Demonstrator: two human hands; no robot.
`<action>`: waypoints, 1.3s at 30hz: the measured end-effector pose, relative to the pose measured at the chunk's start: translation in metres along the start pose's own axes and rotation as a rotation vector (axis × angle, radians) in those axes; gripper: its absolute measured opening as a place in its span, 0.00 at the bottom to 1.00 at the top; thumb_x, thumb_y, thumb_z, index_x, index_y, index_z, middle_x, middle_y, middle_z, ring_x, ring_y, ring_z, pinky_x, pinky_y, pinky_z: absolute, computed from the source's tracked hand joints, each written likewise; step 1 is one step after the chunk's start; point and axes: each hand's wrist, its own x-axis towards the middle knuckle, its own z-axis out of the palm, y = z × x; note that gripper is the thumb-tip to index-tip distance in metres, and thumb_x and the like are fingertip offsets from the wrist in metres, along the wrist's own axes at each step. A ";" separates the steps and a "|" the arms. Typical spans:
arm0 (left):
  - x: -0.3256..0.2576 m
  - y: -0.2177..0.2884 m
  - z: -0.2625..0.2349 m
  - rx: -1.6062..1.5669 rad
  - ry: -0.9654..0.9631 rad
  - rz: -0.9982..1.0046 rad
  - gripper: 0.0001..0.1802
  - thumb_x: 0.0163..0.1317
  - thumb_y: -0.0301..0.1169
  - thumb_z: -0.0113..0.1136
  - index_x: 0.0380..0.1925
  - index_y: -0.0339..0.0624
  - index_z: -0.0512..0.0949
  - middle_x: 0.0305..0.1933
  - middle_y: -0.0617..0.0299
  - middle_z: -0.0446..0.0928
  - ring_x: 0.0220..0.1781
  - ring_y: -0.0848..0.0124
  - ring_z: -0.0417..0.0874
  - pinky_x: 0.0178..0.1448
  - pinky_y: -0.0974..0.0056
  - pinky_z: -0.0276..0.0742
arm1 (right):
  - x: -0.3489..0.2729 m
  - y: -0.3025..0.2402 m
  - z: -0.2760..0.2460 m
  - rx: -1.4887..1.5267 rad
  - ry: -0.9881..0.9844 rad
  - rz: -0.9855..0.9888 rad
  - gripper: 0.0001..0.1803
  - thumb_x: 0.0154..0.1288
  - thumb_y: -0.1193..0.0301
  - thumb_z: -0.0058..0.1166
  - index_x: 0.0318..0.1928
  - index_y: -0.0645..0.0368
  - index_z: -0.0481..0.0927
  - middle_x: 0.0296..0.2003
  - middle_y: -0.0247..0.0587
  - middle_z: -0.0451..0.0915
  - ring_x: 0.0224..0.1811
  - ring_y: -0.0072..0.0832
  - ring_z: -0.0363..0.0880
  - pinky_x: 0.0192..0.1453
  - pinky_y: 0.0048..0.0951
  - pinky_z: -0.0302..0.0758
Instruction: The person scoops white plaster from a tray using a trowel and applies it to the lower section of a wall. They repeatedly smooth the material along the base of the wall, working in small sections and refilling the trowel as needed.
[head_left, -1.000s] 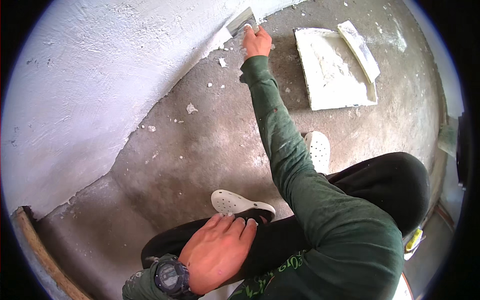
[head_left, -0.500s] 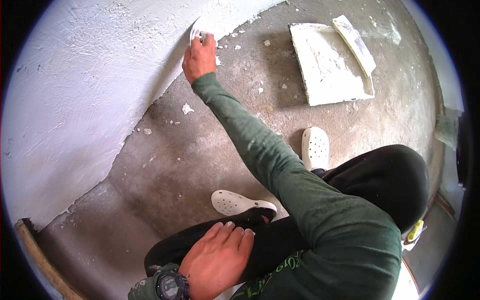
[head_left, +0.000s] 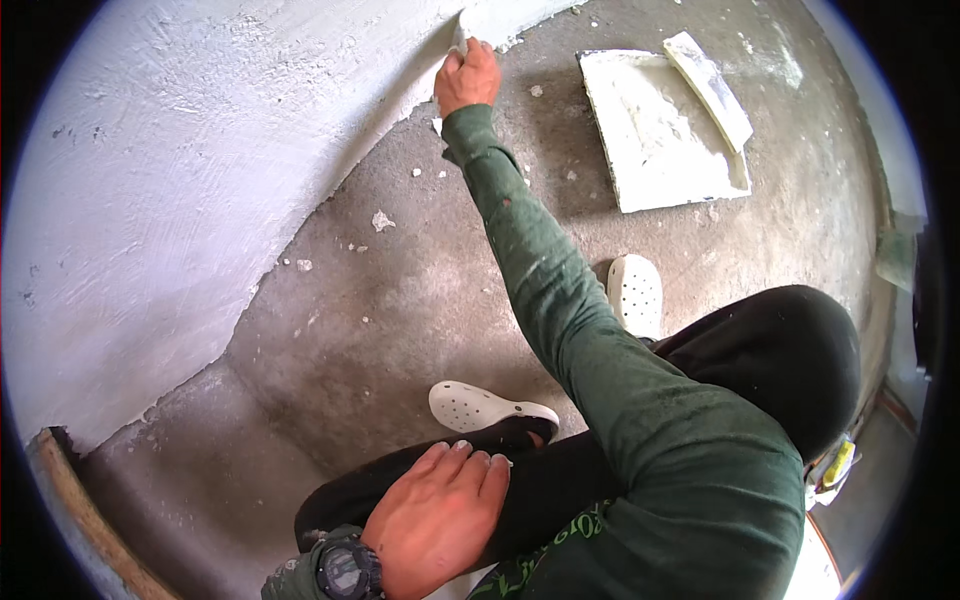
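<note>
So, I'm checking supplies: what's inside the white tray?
The tray holds white paste, unevenly spread. A long pale piece lies over its right side, hiding what's beneath; the bottom under the paste is hidden too.

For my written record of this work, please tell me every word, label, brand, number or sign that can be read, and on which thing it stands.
Dark green long-sleeved top: green lettering, bent by folds; I do not copy it out.
Black digital wristwatch: display too small and blurred to read.
Yellow-and-white item, right: any print too small to read.
No other writing that I can make out.
</note>
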 end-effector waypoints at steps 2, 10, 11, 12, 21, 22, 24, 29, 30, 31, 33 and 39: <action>0.001 -0.003 0.008 0.047 -0.034 0.022 0.20 0.57 0.29 0.54 0.50 0.34 0.71 0.50 0.52 0.76 0.55 0.57 0.75 0.63 0.55 0.68 | -0.014 -0.008 -0.009 0.066 0.025 -0.094 0.06 0.56 0.77 0.48 0.33 0.68 0.74 0.34 0.54 0.74 0.39 0.52 0.72 0.43 0.46 0.69; 0.009 0.000 -0.003 0.029 -0.018 0.018 0.20 0.57 0.29 0.54 0.50 0.34 0.71 0.49 0.52 0.76 0.56 0.56 0.75 0.64 0.55 0.67 | -0.023 0.001 -0.028 0.179 -0.050 0.079 0.15 0.60 0.72 0.50 0.45 0.70 0.75 0.38 0.57 0.78 0.40 0.46 0.79 0.47 0.39 0.75; 0.007 -0.002 0.000 0.045 -0.025 0.011 0.20 0.57 0.28 0.54 0.50 0.34 0.71 0.49 0.52 0.76 0.56 0.56 0.75 0.63 0.55 0.67 | -0.010 0.007 -0.030 0.160 -0.017 0.169 0.19 0.62 0.70 0.50 0.48 0.72 0.75 0.42 0.58 0.80 0.41 0.41 0.81 0.49 0.35 0.77; 0.007 0.000 -0.001 0.042 -0.023 0.009 0.20 0.57 0.28 0.54 0.50 0.34 0.71 0.49 0.52 0.76 0.56 0.56 0.75 0.63 0.55 0.67 | 0.002 0.006 -0.036 0.148 0.009 0.196 0.18 0.61 0.71 0.50 0.48 0.72 0.75 0.41 0.58 0.80 0.41 0.40 0.81 0.48 0.35 0.78; 0.003 0.002 0.007 0.058 -0.039 0.015 0.19 0.57 0.28 0.54 0.49 0.34 0.72 0.48 0.52 0.76 0.55 0.56 0.75 0.63 0.55 0.68 | -0.020 -0.016 -0.007 0.083 -0.020 -0.130 0.06 0.54 0.80 0.50 0.34 0.67 0.72 0.31 0.53 0.72 0.36 0.47 0.72 0.40 0.46 0.70; 0.004 0.002 0.006 0.063 -0.034 0.024 0.19 0.57 0.28 0.53 0.49 0.34 0.72 0.48 0.52 0.76 0.55 0.56 0.75 0.63 0.55 0.68 | -0.032 -0.022 -0.008 0.109 0.006 -0.161 0.06 0.55 0.80 0.50 0.35 0.67 0.72 0.31 0.53 0.73 0.36 0.47 0.72 0.40 0.46 0.70; 0.005 0.001 0.005 0.068 -0.029 0.034 0.19 0.58 0.28 0.53 0.49 0.33 0.72 0.48 0.52 0.76 0.55 0.56 0.75 0.63 0.55 0.68 | -0.044 -0.022 -0.012 0.134 0.032 -0.192 0.06 0.55 0.80 0.50 0.35 0.67 0.72 0.31 0.53 0.73 0.36 0.46 0.72 0.41 0.46 0.70; 0.003 0.003 0.003 0.068 -0.018 0.006 0.18 0.58 0.28 0.53 0.49 0.33 0.73 0.47 0.52 0.76 0.55 0.56 0.76 0.62 0.55 0.68 | -0.027 0.010 -0.026 0.126 0.006 0.155 0.11 0.59 0.76 0.50 0.41 0.70 0.75 0.37 0.56 0.78 0.39 0.49 0.77 0.42 0.42 0.75; 0.003 0.004 0.004 0.069 -0.018 0.007 0.18 0.58 0.28 0.53 0.49 0.33 0.73 0.47 0.52 0.76 0.55 0.56 0.76 0.62 0.55 0.68 | -0.013 0.024 -0.025 0.126 0.008 0.154 0.11 0.59 0.76 0.50 0.41 0.70 0.75 0.37 0.56 0.78 0.39 0.49 0.77 0.42 0.42 0.75; 0.002 0.007 0.006 0.074 -0.011 0.010 0.18 0.58 0.28 0.53 0.49 0.33 0.72 0.47 0.52 0.76 0.55 0.56 0.76 0.63 0.55 0.68 | 0.003 0.039 -0.021 0.025 0.095 0.124 0.12 0.59 0.75 0.50 0.42 0.70 0.75 0.37 0.57 0.78 0.39 0.49 0.78 0.43 0.41 0.75; 0.000 0.012 0.007 0.078 -0.005 -0.001 0.19 0.58 0.28 0.53 0.49 0.33 0.72 0.47 0.52 0.76 0.55 0.56 0.76 0.63 0.55 0.68 | 0.006 0.040 -0.015 -0.065 0.176 0.100 0.13 0.60 0.74 0.49 0.43 0.70 0.76 0.38 0.58 0.78 0.40 0.49 0.78 0.44 0.41 0.75; 0.001 0.004 0.009 0.066 -0.004 0.042 0.19 0.57 0.29 0.53 0.48 0.33 0.72 0.44 0.52 0.76 0.54 0.57 0.76 0.62 0.56 0.68 | -0.074 -0.003 -0.005 0.032 -0.129 0.054 0.15 0.59 0.69 0.51 0.43 0.68 0.76 0.38 0.62 0.77 0.41 0.55 0.77 0.46 0.47 0.73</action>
